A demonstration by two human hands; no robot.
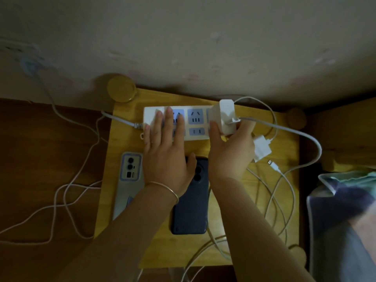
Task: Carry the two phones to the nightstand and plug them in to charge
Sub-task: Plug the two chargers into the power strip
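Two phones lie face down on the wooden nightstand [234, 210]: a grey phone [127, 186] at its left edge and a dark blue phone [191, 212] in the middle. My left hand [164, 151] rests flat, fingers spread, on the left end of a white power strip [195, 123] at the back. My right hand [230, 151] grips a large white charger brick [224, 116] at the strip's right end, with a white cable [295, 133] running out of it. A smaller white charger [262, 148] and a loose cable plug [273, 164] lie right of that hand.
Several white cables loop over the nightstand's right side and trail across the brown floor [40, 159] on the left. A wall [183, 37] stands directly behind the nightstand. Bedding or a pillow [341, 210] lies at the right edge. Round wooden knobs [121, 88] mark the corners.
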